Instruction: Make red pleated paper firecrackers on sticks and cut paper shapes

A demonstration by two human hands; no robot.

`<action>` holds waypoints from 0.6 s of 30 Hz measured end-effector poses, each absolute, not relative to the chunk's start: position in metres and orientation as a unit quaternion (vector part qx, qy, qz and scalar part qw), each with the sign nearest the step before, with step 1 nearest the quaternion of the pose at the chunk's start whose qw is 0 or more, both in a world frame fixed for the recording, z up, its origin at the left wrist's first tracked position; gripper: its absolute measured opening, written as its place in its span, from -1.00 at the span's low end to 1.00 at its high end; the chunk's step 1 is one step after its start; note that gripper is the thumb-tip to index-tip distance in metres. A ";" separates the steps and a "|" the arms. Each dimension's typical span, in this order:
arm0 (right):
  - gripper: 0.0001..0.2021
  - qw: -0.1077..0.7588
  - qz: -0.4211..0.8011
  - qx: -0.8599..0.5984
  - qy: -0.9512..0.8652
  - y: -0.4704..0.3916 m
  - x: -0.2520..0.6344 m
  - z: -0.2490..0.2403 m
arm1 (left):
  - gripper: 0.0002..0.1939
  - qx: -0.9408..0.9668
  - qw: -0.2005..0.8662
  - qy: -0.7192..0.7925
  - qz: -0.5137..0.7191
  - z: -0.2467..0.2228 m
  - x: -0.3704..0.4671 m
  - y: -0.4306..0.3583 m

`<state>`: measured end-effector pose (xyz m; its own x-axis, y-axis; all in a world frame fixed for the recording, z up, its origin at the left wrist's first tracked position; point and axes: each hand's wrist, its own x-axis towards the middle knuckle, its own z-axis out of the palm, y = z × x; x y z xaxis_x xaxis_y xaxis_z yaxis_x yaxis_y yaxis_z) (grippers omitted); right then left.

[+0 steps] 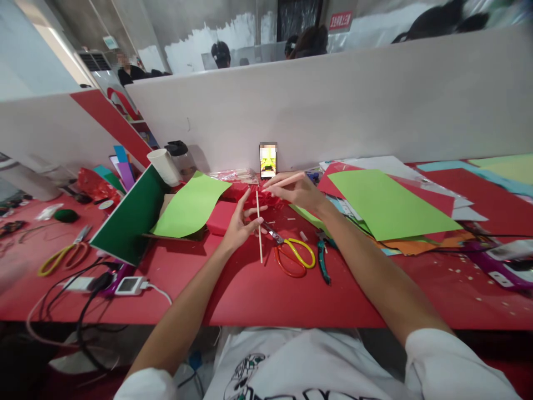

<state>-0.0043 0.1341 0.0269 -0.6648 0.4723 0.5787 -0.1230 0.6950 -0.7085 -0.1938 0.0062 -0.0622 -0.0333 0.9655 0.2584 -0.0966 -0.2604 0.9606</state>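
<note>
My left hand is closed around a thin pale wooden stick, which stands nearly upright with its lower end toward me. My right hand is pinched near the stick's top end; what lies between its fingertips is too small to make out. Crinkled red material bunches behind and between my hands, and I cannot tell whether it is joined to the stick. Just right of the stick lie scissors with one yellow and one red handle. Teal-handled pliers rest beside them, below my right forearm.
A phone leans on the white partition. Light green sheets lie left and right, near a dark green board. Cables and a power strip occupy the left front. More scissors lie far left.
</note>
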 end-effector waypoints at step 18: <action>-0.80 0.354 0.296 -0.063 -0.885 0.131 -0.018 0.010 | 0.13 0.545 0.445 0.391 0.593 -0.071 -0.198 0.012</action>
<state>-0.0183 0.1307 0.0102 -0.7417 0.3205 0.5892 -0.0980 0.8173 -0.5679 -0.1979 0.0119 -0.0706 -0.0094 0.9542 0.2990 -0.1009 -0.2984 0.9491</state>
